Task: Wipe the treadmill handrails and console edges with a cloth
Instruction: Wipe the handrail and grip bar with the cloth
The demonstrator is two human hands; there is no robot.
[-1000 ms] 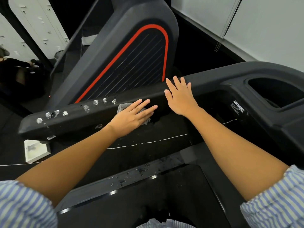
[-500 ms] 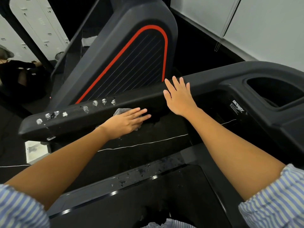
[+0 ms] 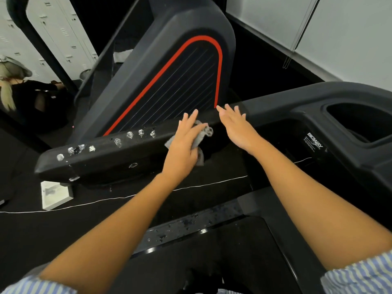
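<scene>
A black treadmill handrail [image 3: 110, 153] runs from the lower left up to the right, with several silvery spots along its top. My left hand [image 3: 184, 145] presses a small grey cloth [image 3: 201, 136] flat against the rail near its inner end, fingers spread over it. Bits of cloth show beside the palm and below the wrist. My right hand [image 3: 237, 128] rests flat on the same rail just to the right, fingers apart, holding nothing. Behind the rail rises the console upright [image 3: 191, 66] with a red outline.
The right console tray [image 3: 339, 128] with a deep cup recess curves to the right. The treadmill deck [image 3: 191, 247] lies below, its front trim speckled. A white block [image 3: 56, 194] sits on the dark floor at left. A person sits far left by white lockers.
My left hand has slid the cloth to the right and up along the rail, closer to my right hand. My right hand stayed nearly in place.
</scene>
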